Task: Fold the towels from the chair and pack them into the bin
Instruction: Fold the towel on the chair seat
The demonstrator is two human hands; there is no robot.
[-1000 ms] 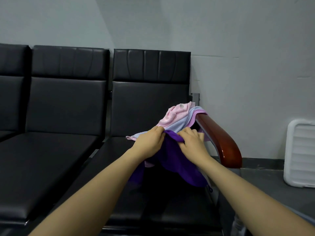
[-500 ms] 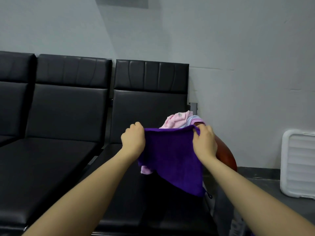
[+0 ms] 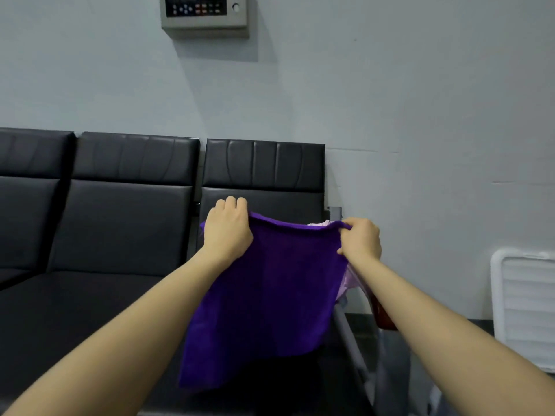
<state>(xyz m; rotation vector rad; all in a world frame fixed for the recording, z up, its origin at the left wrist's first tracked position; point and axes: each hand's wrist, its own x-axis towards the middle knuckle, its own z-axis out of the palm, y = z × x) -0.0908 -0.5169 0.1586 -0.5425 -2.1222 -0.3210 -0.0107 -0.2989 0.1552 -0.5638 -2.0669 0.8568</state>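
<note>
Chairs (image 3: 120,229), black padded, in a row along the wall; all places below are rel. to the purple towel (image 3: 264,298). L hand (image 3: 227,232) sits at the towel's upper-left corner, grip closed: fingers curled over the top hem, knuckles up. Towel hangs spread between both hands, top edge stretched nearly level, slightly higher on the L; body drops in front of the rightmost chair seat, lower edge uneven and lowest at the bottom-left corner. Just behind the top edge and down the R edge, pale pink towels (image 3: 350,283) peek out, mostly hidden. R hand (image 3: 360,240) at the upper-right corner, grip closed too: thumb and fingers pinch a bunched bit of hem. Below that hand, partly behind the forearm, a reddish-brown armrest (image 3: 383,318) shows. Far R of the towel, a white slatted bin (image 3: 524,307) stands against the wall, well apart. High above the towel, a grey wall panel (image 3: 204,13) w/ small buttons.
</note>
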